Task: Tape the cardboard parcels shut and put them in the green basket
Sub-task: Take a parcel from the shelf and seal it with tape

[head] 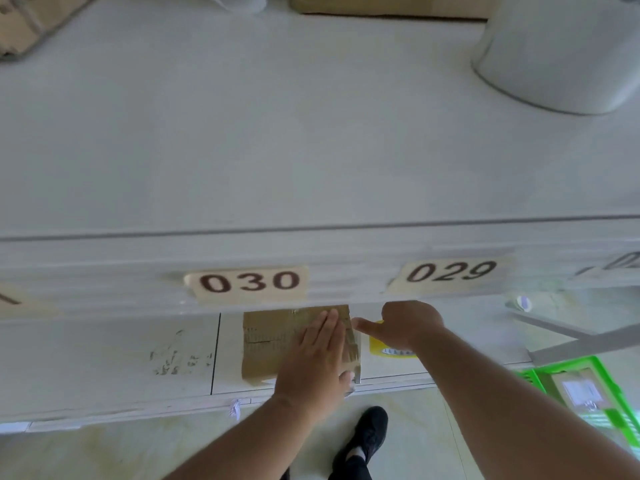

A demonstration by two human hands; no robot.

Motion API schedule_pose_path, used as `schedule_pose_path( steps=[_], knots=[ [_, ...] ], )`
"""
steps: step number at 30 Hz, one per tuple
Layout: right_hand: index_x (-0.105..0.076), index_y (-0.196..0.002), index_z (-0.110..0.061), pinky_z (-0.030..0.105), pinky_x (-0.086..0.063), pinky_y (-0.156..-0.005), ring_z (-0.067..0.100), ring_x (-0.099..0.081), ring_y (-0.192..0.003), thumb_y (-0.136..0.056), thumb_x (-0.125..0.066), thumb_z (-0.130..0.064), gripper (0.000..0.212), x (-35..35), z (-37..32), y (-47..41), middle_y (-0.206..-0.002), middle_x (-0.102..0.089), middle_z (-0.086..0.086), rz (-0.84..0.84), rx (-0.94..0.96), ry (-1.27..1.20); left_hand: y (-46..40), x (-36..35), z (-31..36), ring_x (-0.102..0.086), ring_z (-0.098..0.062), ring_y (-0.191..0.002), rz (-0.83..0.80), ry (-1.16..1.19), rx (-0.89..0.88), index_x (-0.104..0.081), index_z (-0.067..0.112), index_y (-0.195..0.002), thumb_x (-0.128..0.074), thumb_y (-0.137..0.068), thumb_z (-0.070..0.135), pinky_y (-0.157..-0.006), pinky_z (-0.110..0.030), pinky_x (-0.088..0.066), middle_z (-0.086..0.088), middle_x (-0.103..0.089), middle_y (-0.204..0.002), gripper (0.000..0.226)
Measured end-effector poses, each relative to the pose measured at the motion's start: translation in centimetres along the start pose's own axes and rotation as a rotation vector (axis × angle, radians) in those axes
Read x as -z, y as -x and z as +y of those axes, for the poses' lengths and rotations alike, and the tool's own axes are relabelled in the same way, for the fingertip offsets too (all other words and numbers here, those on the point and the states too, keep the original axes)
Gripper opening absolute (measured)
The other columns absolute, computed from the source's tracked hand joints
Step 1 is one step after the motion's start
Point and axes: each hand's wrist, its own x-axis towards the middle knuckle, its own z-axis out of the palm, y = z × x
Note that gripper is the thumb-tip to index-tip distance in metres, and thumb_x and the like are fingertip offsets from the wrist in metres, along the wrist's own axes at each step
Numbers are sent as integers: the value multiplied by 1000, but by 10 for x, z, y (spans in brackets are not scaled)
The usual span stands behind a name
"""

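Left hand (317,355) lies flat, fingers straight, pressing the cardboard parcel (268,344) on the lower shelf. Right hand (405,325) grips the yellow tape dispenser (377,346) just beside it. Green basket (604,367) sits on the floor at right.

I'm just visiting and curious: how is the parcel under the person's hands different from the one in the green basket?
The parcel under the hands lies on the lower shelf, beneath the 030 label; the parcel in the green basket sits low at the right. The left hand presses flat on the first, while nothing touches the second. The second shows a white patch on top, too blurred to read; the first shows none. Both are brown cardboard.
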Motion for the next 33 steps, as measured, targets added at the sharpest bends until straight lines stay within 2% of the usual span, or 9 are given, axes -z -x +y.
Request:
schedule_pose_path(
  steps=[4, 9, 14, 16, 20, 22, 25, 29, 33],
  knots=[
    [-56, -73, -22, 31, -42, -69, 16, -59, -76, -76, -25, -101, 85, 0, -2, 1, -76, -61, -7, -24, -8, 5, -38, 36, 9, -36, -33, -139, -226, -147, 116, -12, 19, -160, -62, -73, 76, -107, -50, -34, -7, -33, -156, 115],
    [-57, -71, -22, 31, -44, -68, 13, -56, -71, -76, -25, -101, 86, 13, -1, 10, -76, -62, -7, -17, 12, 17, -51, 52, 0, -47, -34, -131, -320, -153, 17, -8, 36, -159, -63, -68, 79, -101, -45, -40, -5, -44, -149, 115],
    [-67, -81, -20, 34, -55, -83, 15, -64, -86, -79, -40, -93, 79, 64, 3, 55, -83, -70, -7, 46, 101, -156, -15, 85, -31, -46, -11, -131, -11, 280, -71, -26, 53, -144, -71, -55, 82, -106, -34, -41, 25, -46, -141, 104],
    [-65, -76, -25, 32, -54, -74, 11, -63, -77, -78, -51, -87, 63, 88, 1, 78, -71, -67, -10, 21, 152, -316, 6, 88, -51, -47, -3, -128, 68, 494, -99, -28, 58, -142, -82, -56, 71, -107, -30, -44, 34, -43, -137, 102],
    [-68, -84, -18, 29, -46, -65, 10, -60, -71, -85, -64, -73, 55, 110, -47, 108, -74, -65, -7, -11, 299, -437, 42, 83, -102, -46, 5, -133, -43, 784, -35, -23, 60, -145, -91, -69, 48, -109, -22, -44, 28, -37, -145, 102],
    [-68, -82, -16, 31, -52, -71, 13, -65, -75, -86, -63, -72, 57, 111, -84, 116, -76, -70, -2, 41, 348, -428, 58, 87, -122, -37, 15, -136, -137, 818, 35, -18, 71, -142, -83, -79, 54, -110, -13, -36, 37, -31, -149, 92],
    [-65, -78, -17, 34, -50, -65, 15, -62, -76, -85, -57, -77, 61, 109, -134, 122, -75, -66, -1, 84, 369, -335, 78, 78, -152, -26, 4, -148, -170, 698, 167, -10, 66, -152, -64, -81, 77, -119, -28, -29, 33, -19, -162, 90],
    [-60, -74, -20, 32, -43, -62, 19, -62, -77, -84, -55, -77, 58, 108, -181, 119, -77, -65, -2, 98, 375, -225, 92, 70, -167, -30, -3, -150, -199, 704, 223, -4, 72, -148, -51, -70, 95, -121, -38, -32, 29, -23, -164, 94],
    [-67, -91, -16, 32, -43, -65, 22, -66, -84, -88, -49, -79, 65, 120, -186, 108, -83, -69, 0, 54, 352, -118, 93, 71, -170, -37, -1, -146, -227, 726, 253, 0, 78, -142, -50, -67, 96, -114, -39, -40, 24, -31, -162, 92]
  ],
)
